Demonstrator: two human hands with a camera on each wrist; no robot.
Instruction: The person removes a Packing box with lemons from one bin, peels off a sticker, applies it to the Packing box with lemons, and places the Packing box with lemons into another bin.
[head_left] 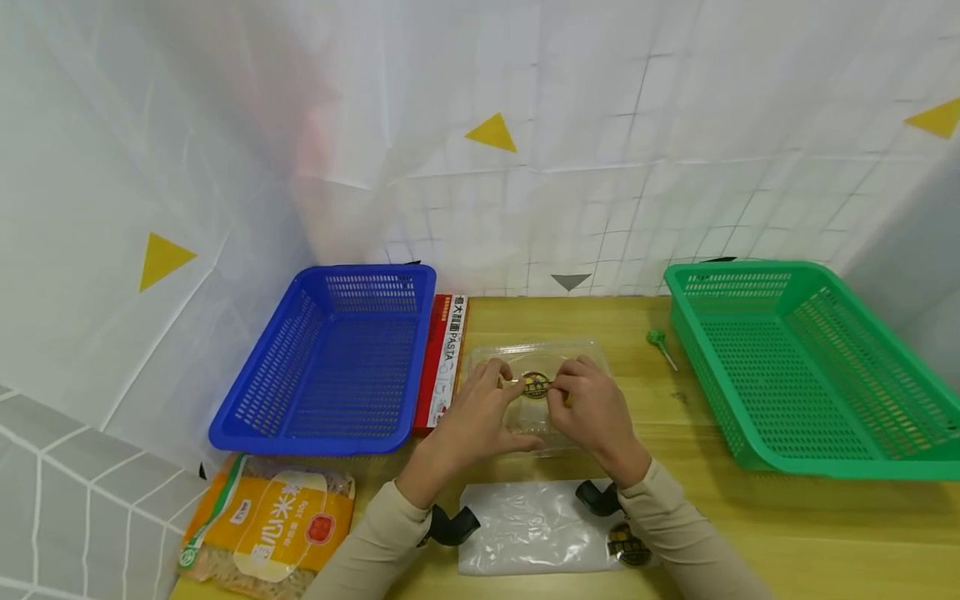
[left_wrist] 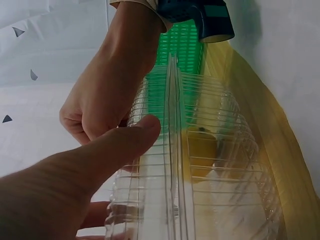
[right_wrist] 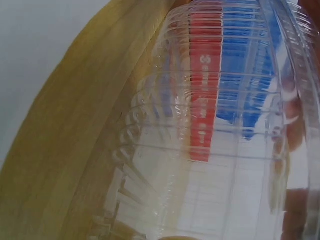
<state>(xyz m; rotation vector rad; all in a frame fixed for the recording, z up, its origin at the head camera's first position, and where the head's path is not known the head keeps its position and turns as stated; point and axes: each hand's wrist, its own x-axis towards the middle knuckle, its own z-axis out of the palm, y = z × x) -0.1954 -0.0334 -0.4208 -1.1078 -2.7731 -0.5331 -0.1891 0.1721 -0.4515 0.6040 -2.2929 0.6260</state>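
A clear plastic clamshell box [head_left: 480, 354] lies closed between my hands. On its lid is a round black and gold sticker [head_left: 536, 386]. My left hand [head_left: 480, 408] touches the lid with fingertips at the sticker's left edge; its straight thumb [left_wrist: 135, 136] shows in the left wrist view. The right hand [head_left: 592, 408], fingers curled, works at the sticker's right edge; whether it pinches the sticker is hidden. Through the ribbed side shows a round yellow thing [left_wrist: 200, 152] with a dark spot on top, like a fruit. In the right wrist view the box wall [right_wrist: 235, 145] fills much of the frame.
A blue basket [head_left: 318, 442] stands left, a green basket [head_left: 795, 462] right. Beside the blue one lies a red pasta box [head_left: 446, 358]. A green lollipop [head_left: 657, 337], an orange food bag [head_left: 281, 525] and a white plastic bag [head_left: 532, 533] with a matching sticker lie about.
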